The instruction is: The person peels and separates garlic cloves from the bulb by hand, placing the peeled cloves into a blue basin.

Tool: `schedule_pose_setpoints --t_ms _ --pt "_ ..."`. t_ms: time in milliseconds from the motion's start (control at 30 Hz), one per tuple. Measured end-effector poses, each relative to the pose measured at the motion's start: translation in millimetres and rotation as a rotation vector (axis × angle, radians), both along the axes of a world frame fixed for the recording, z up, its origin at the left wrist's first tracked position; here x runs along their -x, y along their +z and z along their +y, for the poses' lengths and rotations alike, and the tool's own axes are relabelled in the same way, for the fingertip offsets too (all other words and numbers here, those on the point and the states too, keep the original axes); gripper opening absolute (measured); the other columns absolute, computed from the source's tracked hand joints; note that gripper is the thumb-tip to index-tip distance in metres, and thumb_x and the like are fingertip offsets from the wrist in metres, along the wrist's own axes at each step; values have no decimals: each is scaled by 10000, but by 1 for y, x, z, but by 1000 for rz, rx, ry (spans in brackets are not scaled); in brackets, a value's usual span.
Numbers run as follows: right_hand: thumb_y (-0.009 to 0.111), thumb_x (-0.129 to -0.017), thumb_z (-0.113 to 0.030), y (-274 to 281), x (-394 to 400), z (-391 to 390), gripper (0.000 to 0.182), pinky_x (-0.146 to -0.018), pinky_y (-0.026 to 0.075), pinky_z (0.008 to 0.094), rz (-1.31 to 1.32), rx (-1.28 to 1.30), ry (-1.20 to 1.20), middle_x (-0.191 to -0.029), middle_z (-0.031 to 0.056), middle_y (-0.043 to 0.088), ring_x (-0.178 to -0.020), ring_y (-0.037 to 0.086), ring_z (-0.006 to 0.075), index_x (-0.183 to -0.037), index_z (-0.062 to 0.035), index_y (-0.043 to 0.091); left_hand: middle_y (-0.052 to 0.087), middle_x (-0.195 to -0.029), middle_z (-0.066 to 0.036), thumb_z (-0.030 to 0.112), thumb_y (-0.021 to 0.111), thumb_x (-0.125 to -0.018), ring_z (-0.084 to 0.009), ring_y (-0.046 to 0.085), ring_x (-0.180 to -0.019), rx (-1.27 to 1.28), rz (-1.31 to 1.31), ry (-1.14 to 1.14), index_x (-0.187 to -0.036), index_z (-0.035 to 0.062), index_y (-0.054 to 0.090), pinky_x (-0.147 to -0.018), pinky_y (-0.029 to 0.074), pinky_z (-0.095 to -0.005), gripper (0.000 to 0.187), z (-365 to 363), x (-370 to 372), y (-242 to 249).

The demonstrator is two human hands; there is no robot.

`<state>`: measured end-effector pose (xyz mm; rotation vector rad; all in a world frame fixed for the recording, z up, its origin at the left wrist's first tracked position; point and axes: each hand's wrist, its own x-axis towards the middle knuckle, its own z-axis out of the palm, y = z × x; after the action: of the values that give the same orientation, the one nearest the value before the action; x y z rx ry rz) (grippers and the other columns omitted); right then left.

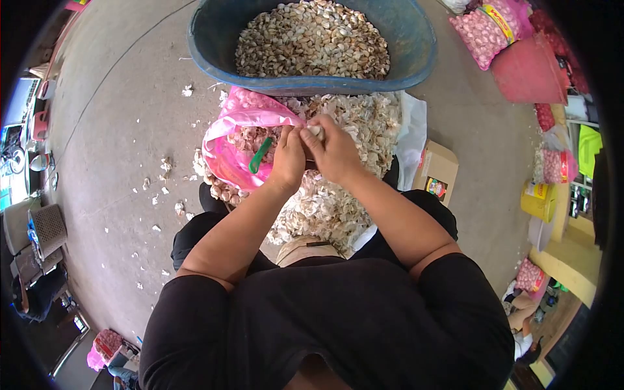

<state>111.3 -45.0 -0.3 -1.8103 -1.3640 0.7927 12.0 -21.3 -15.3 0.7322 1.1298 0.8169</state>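
Note:
My left hand and my right hand meet above a heap of papery garlic skins. A pale piece of garlic shows at the fingertips of my right hand, which is closed on it. The fingers of my left hand are curled and pressed close beside it; what they hold is hidden. Left of my hands stands an opened pink bag with garlic inside. A green handle-shaped object lies at its mouth. Whole garlic bulbs lie below the bag. Garlic skins spread between my knees.
A large blue tub of loose garlic cloves stands ahead. An opened cardboard box sits by my right knee. Filled pink bags, a red bucket and a yellow container line the right side. Other people are at the edges.

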Motion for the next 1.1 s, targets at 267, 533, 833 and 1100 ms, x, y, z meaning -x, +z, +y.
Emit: schedule_pose_setpoints --t_ms 267,533,833,1100 --pt "486 -811 -223 -7 1 -2 211 -503 420 371 24 -273 36 -626 141 543 -557 539 311 -770 -17 504 515 -753 -76 210 337 -867 -130 494 -685 -159 149 -23 -803 6 529 -608 427 -244 287 -2 -5 -4" --pt "390 -864 -418 -1 -32 10 448 -462 407 269 769 213 -105 -697 55 549 -574 520 134 -787 -2 535 517 -651 -75 244 357 -839 -193 499 -496 327 -174 -90 -859 32 493 -406 398 -310 253 23 5 11" --pt "424 -824 -492 2 -46 10 526 -498 418 300 393 359 97 -543 72 516 -522 518 159 -735 16 527 574 -772 -63 252 584 -775 -123 533 -604 140 10 -501 -963 10 533 -510 436 -236 311 27 19 23" --pt "518 -801 -271 -20 -52 12 278 -542 423 342 -87 70 62 -604 138 553 -545 538 248 -743 -6 577 590 -696 -65 181 622 -705 -101 527 -597 -183 377 -525 -888 -35 603 -527 431 -240 284 24 18 19"
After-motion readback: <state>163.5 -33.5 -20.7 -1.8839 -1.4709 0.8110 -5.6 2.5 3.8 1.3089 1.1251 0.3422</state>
